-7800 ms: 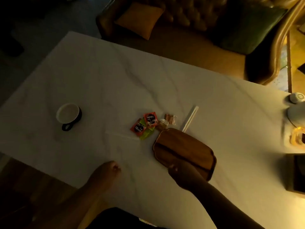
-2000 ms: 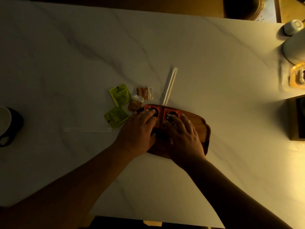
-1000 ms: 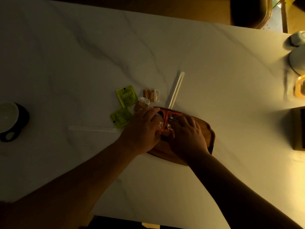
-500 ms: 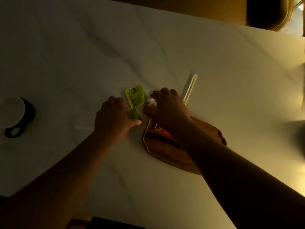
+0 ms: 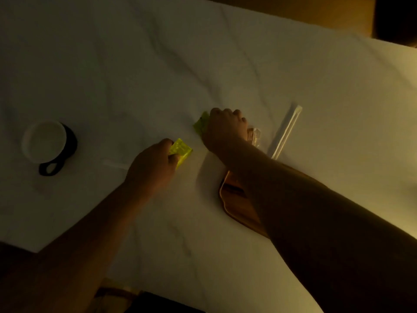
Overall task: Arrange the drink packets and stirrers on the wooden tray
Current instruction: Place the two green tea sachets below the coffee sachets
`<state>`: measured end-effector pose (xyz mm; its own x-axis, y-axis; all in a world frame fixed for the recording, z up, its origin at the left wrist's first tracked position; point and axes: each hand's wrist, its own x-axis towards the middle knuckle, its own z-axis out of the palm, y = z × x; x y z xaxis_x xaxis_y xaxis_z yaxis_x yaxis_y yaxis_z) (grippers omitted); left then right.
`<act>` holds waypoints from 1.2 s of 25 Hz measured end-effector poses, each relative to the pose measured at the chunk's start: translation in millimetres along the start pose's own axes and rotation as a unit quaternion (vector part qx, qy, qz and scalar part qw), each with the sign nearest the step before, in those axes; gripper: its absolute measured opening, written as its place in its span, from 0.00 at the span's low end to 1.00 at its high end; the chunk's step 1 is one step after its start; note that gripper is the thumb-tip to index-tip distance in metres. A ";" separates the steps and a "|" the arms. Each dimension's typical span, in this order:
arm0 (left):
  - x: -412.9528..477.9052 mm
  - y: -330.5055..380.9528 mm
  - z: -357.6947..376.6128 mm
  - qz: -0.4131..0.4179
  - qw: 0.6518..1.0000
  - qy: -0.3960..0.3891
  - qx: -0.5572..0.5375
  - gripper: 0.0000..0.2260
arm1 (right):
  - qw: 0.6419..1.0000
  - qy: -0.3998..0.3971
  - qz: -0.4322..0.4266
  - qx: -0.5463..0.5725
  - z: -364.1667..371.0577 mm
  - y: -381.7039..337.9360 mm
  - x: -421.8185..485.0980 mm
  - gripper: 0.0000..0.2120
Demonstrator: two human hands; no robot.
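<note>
each hand pinches a green packet, left hand (image 5: 153, 168) on the near packet (image 5: 181, 150), right hand (image 5: 223, 129) on the far packet (image 5: 200, 124), both lying left of the tray (image 5: 237, 202).

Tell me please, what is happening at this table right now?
A person is gathering drink packets on a white marble table. The left hand is closed on one green packet, and the right hand covers a second green packet farther away. The wooden tray lies mostly hidden under the right forearm. A wrapped stirrer and a small clear packet lie on the table beyond the tray. A second stirrer lies beside the left hand, and a mug stands to the left.
</note>
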<state>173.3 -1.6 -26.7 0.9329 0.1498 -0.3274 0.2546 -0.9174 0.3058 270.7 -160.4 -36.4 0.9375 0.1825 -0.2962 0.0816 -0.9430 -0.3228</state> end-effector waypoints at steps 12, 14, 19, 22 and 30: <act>-48.1 22.7 1.8 0.152 0.983 0.029 -0.103 0.17 | 0.836 -0.032 0.212 0.505 -18.7 86.2 -154.9 0.00; -51.4 34.5 8.4 0.196 0.973 0.001 -0.119 0.16 | 0.783 -0.038 0.236 0.574 -22.8 103.4 -179.9 0.06; -66.1 95.5 23.3 0.239 0.954 -0.103 -0.152 0.14 | 0.721 -0.014 0.272 0.637 -34.7 153.5 -239.4 0.05; -70.1 105.1 23.2 0.205 0.941 -0.178 -0.201 0.13 | 0.721 -0.041 0.285 0.631 -26.8 154.6 -241.5 0.17; -77.8 106.2 36.7 0.083 0.895 -0.236 -0.369 0.07 | 0.747 -0.009 0.277 0.605 -14.8 153.6 -242.1 0.32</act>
<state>118.4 -124.2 -1.6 0.8061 -0.2985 -0.5111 0.3845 -0.3923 0.8356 61.4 -353.6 -0.9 0.7091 -0.1282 -0.6934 -0.6919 0.0633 -0.7193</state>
